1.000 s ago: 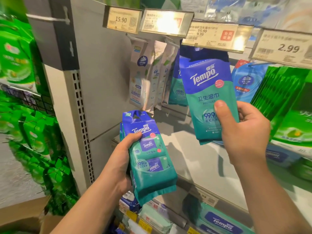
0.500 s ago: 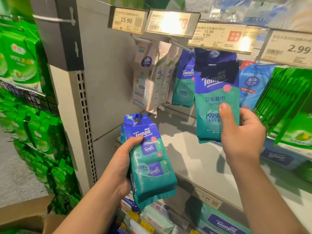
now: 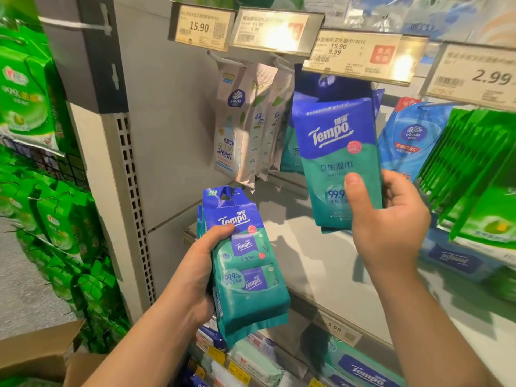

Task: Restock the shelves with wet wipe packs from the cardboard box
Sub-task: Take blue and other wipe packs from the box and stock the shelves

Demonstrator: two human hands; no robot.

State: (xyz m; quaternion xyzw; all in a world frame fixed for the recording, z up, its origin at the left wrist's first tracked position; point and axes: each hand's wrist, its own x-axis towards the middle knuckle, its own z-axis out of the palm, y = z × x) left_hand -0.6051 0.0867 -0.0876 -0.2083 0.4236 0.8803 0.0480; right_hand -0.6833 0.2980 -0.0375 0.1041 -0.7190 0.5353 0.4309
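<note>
Probably the soft, light, slippery wet wipe pack (image 3: 336, 152) pinched low by the right hand (image 3: 388, 219) is best held there, while spare packs (image 3: 245, 269) are gripped by the left hand (image 3: 199, 272).

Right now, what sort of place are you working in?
Most likely a supermarket aisle. Price tags run along the shelf edge, Vinda packs hang from pegs, and the right hand lifts a Tempo wet wipe pack toward them.
</note>
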